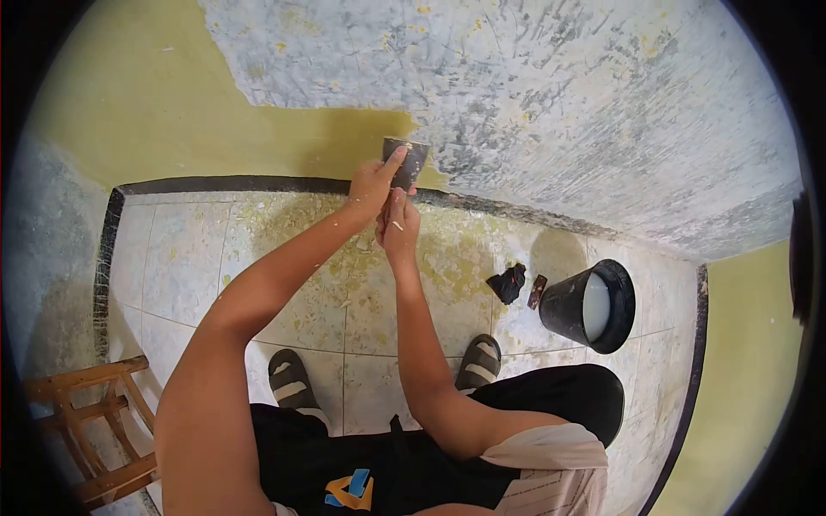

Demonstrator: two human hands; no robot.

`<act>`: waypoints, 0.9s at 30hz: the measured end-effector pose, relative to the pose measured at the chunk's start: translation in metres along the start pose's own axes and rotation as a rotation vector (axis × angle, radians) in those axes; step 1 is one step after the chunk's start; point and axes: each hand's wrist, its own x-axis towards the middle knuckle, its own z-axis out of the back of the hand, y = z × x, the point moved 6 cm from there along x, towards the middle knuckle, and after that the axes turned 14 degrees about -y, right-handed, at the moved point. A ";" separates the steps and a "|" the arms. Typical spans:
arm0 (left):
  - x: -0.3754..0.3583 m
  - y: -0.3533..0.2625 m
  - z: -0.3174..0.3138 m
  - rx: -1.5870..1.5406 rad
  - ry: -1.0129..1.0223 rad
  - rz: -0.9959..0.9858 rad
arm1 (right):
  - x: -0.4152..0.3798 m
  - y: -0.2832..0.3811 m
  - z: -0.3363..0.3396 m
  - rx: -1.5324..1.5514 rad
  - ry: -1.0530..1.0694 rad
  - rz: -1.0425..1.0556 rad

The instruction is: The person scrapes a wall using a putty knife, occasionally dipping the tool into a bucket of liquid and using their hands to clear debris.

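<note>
A dark, wide-bladed scraper (pixel 411 160) stands with its broad edge against the wall, where yellow-green paint (pixel 344 138) meets the stripped grey-white surface (pixel 499 103). My left hand (pixel 372 187) is closed on the scraper, its thumb laid along the blade. Just below, my right hand (pixel 400 227) is wrapped round the handle end, which the fingers hide. Small paint flakes stick to the blade, both hands and my left forearm.
Paint flakes (pixel 370 284) litter the tiled floor between the wall and my sandalled feet. To the right stand a black bucket (pixel 564 311) holding whitish liquid, a crumpled black piece (pixel 508 283) and a small brownish block (pixel 537 292). A wooden frame (pixel 95 378) is at lower left.
</note>
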 end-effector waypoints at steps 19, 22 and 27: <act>0.024 0.031 -0.029 -0.072 0.004 -0.034 | 0.042 0.000 0.036 -0.107 -0.027 -0.012; 0.037 0.030 -0.022 0.048 -0.133 -0.160 | 0.057 0.003 0.031 -0.149 -0.064 0.043; 0.020 -0.101 -0.048 -0.194 -0.040 -0.166 | 0.066 0.121 -0.023 -0.213 0.024 0.255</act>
